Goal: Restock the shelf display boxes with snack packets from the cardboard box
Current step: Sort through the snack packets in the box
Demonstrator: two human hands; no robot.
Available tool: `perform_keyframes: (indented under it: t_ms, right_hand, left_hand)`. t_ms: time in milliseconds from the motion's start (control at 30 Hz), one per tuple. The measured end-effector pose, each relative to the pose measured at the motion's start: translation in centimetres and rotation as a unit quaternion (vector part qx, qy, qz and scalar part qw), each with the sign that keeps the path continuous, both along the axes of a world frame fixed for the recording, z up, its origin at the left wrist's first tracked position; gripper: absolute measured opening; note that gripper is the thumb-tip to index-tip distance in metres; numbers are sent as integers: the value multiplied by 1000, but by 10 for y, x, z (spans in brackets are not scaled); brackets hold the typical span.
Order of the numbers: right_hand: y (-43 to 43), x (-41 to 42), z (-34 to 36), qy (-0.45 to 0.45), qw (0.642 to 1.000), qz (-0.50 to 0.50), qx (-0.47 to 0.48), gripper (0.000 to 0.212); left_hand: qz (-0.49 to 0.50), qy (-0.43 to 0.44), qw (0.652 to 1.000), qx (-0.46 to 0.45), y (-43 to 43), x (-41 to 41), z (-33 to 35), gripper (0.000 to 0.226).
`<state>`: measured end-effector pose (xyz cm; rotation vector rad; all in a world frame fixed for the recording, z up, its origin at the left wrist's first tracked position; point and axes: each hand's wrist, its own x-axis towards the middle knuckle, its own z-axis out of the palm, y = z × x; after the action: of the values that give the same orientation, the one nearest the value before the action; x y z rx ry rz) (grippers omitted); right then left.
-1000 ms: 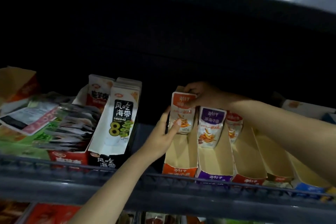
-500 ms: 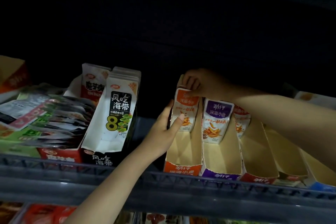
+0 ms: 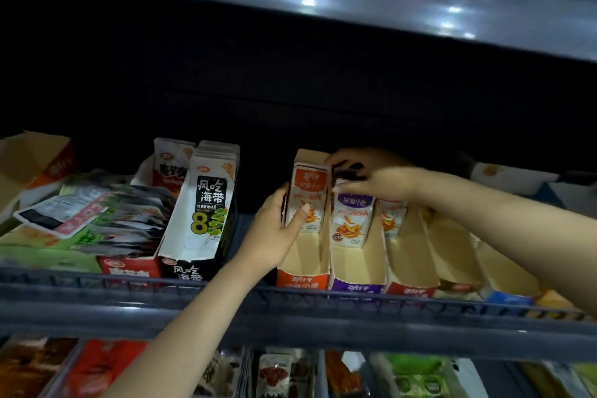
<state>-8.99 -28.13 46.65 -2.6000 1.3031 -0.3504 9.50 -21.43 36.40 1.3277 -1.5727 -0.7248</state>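
Note:
An orange-topped snack packet (image 3: 309, 194) stands upright at the back of the orange display box (image 3: 302, 278) on the dark shelf. My left hand (image 3: 274, 229) grips that packet from its left side, thumb across the front. My right hand (image 3: 371, 176) reaches over from the right, fingers curled on the tops of the packets behind it and above the purple packet (image 3: 352, 220). That purple packet stands in the purple display box (image 3: 357, 286). A red-topped packet (image 3: 391, 218) sits in the red box (image 3: 412, 291). The cardboard supply box is out of view.
Left of the orange box stand a black seaweed snack box (image 3: 203, 203) and a red box (image 3: 129, 268) with leaning packets. More display boxes (image 3: 504, 291) run to the right. A wire rail (image 3: 290, 300) fronts the shelf. Another shelf (image 3: 323, 3) hangs overhead; goods lie below.
The view has tilted up, showing the shelf above. My right hand has shifted slightly right along the packet tops; my left hand keeps its hold on the orange packet.

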Motion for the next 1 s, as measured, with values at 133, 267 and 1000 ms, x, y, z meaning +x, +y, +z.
perform_keyframes:
  t_ms: [133, 267, 1000]
  right_hand:
    - [50, -28, 3, 56, 998, 4, -27, 62]
    - [101, -60, -15, 115, 993, 8, -19, 69]
    - [264, -161, -339, 133, 965, -67, 215, 68]
  left_hand:
    - [9, -136, 990, -30, 36, -5, 14, 64]
    - [-5, -256, 966, -47, 81, -18, 17, 67]
    - [-156, -461, 852, 194, 214, -65, -247, 74]
